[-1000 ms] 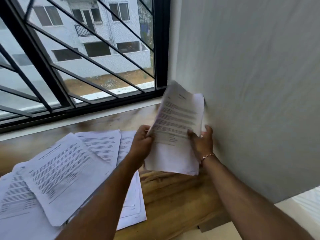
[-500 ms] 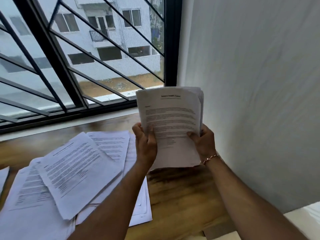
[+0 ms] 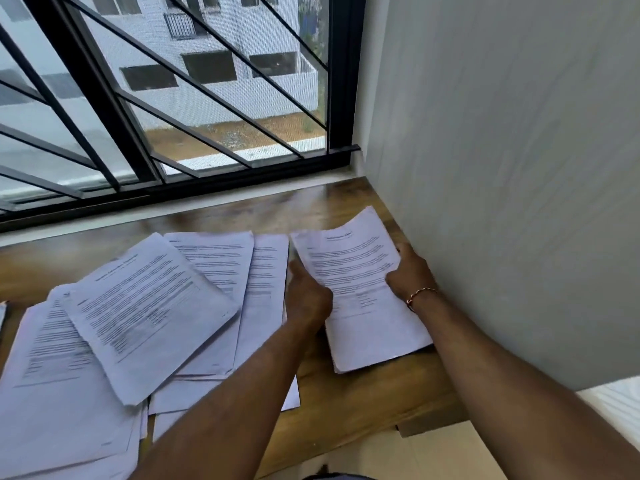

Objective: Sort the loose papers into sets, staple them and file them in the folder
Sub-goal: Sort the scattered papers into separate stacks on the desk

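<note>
Down comes the white printed paper stack [image 3: 363,306], from upright onto the brown wooden desk [image 3: 363,403]. Left hand [image 3: 306,296] and right hand [image 3: 410,275] fingers are clamped on its edges. One set looks squared, while loose white sheets [image 3: 145,306] wait left of them.

- The stack of papers [image 3: 360,271] bears a centred heading and printed paragraphs, all too blurred to read.
- The loose sheets [image 3: 145,306] beside it show headings and dense print, likewise illegible.
- No text can be read.

Grips the paper stack [image 3: 360,306] at 9 o'clock with the left hand [image 3: 308,299], fingers curled. Clasps it at 3 o'clock with the right hand [image 3: 410,275], forearms extended.
</note>
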